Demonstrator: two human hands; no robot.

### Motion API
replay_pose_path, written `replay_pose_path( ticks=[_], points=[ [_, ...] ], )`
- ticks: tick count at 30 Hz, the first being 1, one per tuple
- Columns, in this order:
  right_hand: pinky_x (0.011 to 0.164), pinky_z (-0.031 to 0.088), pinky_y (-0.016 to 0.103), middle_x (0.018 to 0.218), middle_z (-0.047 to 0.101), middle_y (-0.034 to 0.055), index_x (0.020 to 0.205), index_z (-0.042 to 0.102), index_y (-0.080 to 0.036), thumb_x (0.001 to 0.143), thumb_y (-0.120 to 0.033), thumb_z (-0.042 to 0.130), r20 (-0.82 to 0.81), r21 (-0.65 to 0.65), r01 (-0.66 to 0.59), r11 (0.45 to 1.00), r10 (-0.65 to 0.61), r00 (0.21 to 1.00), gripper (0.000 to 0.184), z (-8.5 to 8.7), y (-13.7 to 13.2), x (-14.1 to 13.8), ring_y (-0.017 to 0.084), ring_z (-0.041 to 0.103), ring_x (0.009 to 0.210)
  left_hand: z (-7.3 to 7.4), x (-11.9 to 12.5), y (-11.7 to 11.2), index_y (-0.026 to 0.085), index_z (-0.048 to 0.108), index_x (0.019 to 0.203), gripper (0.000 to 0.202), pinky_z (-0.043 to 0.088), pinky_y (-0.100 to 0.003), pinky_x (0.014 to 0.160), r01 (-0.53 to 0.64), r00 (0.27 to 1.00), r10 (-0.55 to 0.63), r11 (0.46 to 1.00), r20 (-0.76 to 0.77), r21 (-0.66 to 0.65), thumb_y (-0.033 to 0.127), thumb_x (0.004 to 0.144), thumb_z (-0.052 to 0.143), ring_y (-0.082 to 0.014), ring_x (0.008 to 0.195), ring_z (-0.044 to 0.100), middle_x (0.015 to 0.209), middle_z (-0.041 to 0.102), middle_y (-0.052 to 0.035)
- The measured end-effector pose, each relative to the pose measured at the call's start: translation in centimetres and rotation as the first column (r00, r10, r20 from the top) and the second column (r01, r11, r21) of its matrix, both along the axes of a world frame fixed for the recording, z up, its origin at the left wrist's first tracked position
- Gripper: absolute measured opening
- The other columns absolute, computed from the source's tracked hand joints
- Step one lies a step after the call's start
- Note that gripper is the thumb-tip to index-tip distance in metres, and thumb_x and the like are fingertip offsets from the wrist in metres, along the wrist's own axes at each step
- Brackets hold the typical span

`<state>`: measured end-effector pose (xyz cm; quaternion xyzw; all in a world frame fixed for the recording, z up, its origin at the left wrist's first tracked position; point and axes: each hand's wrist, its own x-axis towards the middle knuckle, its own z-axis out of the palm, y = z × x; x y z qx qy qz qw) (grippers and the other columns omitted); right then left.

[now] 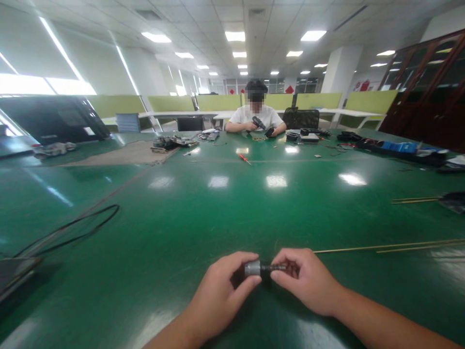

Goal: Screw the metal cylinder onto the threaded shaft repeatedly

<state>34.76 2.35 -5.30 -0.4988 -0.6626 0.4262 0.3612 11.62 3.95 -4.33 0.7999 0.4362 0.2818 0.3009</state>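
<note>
Left hand [227, 291], with its forearm rising from the bottom edge, pinches a grey metal cylinder [252, 268] between thumb and fingers. Right hand [308, 278], its forearm slanting from the lower right corner, pinches a thin dark shaft [269, 268] (whether it is joined to the cylinder, I cannot tell). Both pieces are at lower centre, over the green table [174, 218]. Farther up, a red screwdriver [243, 157] lies at upper centre, before a person in white [271, 115].

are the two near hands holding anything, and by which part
A metal piece: the left hand grips its wide silver end between thumb and fingers. The right hand has its fingertips at the thin dark shaft; whether they pinch it is unclear.
</note>
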Motion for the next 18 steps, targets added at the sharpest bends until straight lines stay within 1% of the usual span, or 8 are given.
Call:
replay_pose_path(
  ticks=[6, 13, 18],
  points=[
    [0.053, 0.035, 0.023, 0.062, 0.059, -0.0024, 0.081, 0.071, -0.016, 0.083, -0.027, 0.068, 0.0, 0.0, -0.006, 1.0, 0.006, 1.0, 0.011, 0.08, 0.06, 0.06, 0.012, 0.051, 0.056, 0.21, 0.12, -0.01, 0.026, 0.069, 0.119, 0.029, 0.052, -0.042, 0.098, 0.002, 1.0, -0.002, 1.0, 0.009, 0.002, 0.031, 0.09, 0.066, -0.0271, 0.106, 0.068, 0.115, 0.074, -0.0066],
    [0.053, 0.035, 0.022, 0.061, 0.058, -0.0029, 0.079, 0.07, -0.017, 0.083, -0.025, 0.068, -0.009, -0.001, -0.012, 1.0, 0.012, 1.0, 0.009, 0.19, 0.16, 0.0, 0.012, 0.05, 0.056, 0.03, 0.0, 0.11, 0.026, 0.068, 0.12, 0.03, 0.051, -0.044, 0.099, -0.001, 1.0, 0.001, 1.0, 0.009, 0.004, 0.031, 0.09, 0.067, -0.0273, 0.108, 0.068, 0.118, 0.074, -0.0061],
    [0.053, 0.036, 0.022, 0.06, 0.057, -0.0031, 0.079, 0.07, -0.017, 0.083, -0.025, 0.068, 0.001, 0.014, -0.012, 1.0, 0.012, 1.0, 0.009, 0.05, 0.2, 0.08, 0.012, 0.05, 0.055, 0.1, 0.06, 0.11, 0.027, 0.069, 0.119, 0.029, 0.051, -0.042, 0.099, -0.003, 1.0, 0.003, 1.0, 0.014, -0.001, 0.029, 0.09, 0.067, -0.0265, 0.107, 0.068, 0.116, 0.074, -0.0053]
  ],
)
